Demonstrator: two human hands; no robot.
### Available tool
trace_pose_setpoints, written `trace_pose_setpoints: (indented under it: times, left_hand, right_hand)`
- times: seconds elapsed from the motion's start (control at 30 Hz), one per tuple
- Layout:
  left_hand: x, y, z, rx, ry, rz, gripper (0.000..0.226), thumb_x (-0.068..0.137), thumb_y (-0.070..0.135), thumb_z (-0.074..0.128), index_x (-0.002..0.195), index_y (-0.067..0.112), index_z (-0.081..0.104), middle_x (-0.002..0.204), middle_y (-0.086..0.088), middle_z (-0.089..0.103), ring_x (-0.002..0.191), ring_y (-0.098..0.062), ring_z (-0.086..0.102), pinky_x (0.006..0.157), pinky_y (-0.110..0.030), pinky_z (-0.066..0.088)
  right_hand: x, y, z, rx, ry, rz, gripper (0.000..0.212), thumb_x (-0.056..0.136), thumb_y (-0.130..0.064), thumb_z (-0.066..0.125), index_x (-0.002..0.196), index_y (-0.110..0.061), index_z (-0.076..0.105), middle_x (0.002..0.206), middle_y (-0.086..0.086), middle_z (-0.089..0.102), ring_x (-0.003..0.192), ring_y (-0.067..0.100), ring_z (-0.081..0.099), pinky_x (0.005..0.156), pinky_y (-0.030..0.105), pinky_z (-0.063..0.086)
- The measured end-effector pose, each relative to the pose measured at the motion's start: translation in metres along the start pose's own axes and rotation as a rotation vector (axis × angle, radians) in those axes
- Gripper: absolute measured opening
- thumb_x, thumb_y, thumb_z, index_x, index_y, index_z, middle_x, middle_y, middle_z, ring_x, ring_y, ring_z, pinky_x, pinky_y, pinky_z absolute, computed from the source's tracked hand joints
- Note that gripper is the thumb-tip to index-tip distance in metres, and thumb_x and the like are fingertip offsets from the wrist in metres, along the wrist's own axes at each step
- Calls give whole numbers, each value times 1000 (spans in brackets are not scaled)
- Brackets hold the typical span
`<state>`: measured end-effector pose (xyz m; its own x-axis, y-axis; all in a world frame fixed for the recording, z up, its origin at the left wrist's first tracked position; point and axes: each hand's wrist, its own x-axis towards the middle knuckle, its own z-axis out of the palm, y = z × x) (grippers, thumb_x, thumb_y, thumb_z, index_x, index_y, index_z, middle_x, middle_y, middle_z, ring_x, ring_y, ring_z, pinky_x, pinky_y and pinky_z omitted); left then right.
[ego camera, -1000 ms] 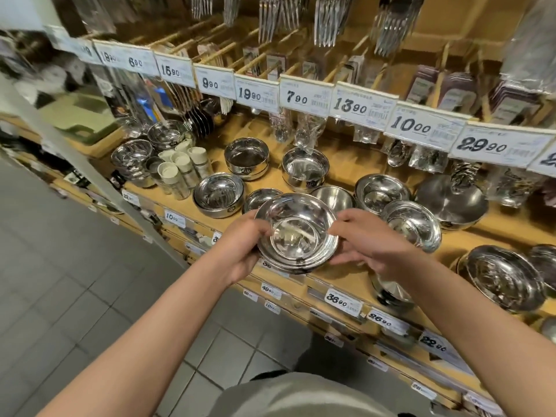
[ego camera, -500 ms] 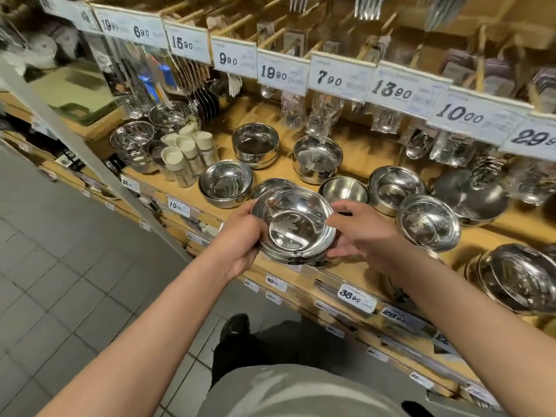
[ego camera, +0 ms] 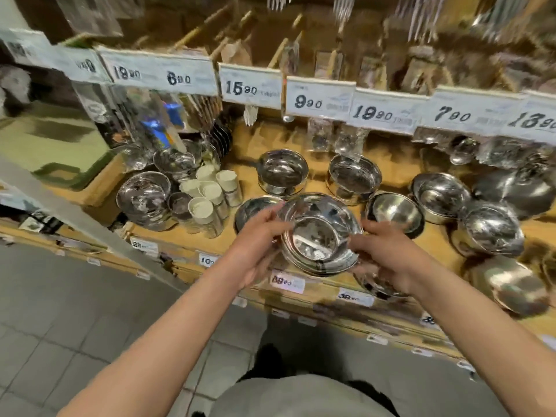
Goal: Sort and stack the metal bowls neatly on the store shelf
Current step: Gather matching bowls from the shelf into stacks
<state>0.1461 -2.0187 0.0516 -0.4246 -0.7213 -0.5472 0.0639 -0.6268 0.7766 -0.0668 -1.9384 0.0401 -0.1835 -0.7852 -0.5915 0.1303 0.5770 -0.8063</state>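
Both hands clasp a small nested stack of shiny round steel bowls (ego camera: 320,234) by its rim, held in the air over the front edge of the wooden store shelf (ego camera: 433,245): the left hand (ego camera: 255,245) curls round the left rim, the right hand (ego camera: 388,257) round the right. The polished steel looks slippery, so a tilt could let the inner bowl slide out and drop to the floor, and lowering the stack carelessly might knock the shallow steel bowl (ego camera: 255,209) just behind the left hand. The frame is blurred, so counts are rough: the stack shows at least two bowls, about eight more bowls stand on the shelf behind and to the right of it, and five white-capped glass jars (ego camera: 210,194) stand left of it.
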Motion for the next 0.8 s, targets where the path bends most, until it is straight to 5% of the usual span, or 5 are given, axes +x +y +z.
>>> trace_pose_setpoints:
  times: [0.17,0.33,0.47,0.7,0.8]
  left_hand:
    - [34,4,-48,10,196,-77,13,101,19,55,105,10,64,89,-6,71,80,-15,65,69,-29,55]
    - [71,-23,-73,85,325,-207,12,101,17,59,99,5,60,82,-12,75,68,-21,65,37,-18,48]
    - [98,-33,-77,178,376,-221,32,98,14,64,124,-3,55,118,-22,66,77,-27,66,41,-22,55]
    - [123,-40,-90,297,366,-288,20,97,4,63,110,-10,61,57,-14,70,70,-28,67,46,-26,56]
    - [123,-37,-89,301,346,-301,18,98,2,61,112,-9,60,74,-19,74,61,-26,72,45,-30,60]
  right_hand:
    - [-10,1,-5,216,218,19,18,96,5,56,95,-11,65,76,10,74,46,16,68,34,18,46]
    - [-21,-2,-14,299,379,-8,17,93,8,56,99,-4,66,93,21,77,70,27,77,64,38,64]
    - [-23,-3,-13,310,370,-16,23,92,11,57,110,0,65,102,25,75,77,29,77,47,25,60]
    - [-25,5,-6,323,392,-23,30,90,13,58,110,-6,69,90,16,79,79,31,78,49,26,61]
    - [-21,8,-3,305,392,-9,28,90,13,58,107,-6,70,90,16,79,78,30,78,49,26,61]
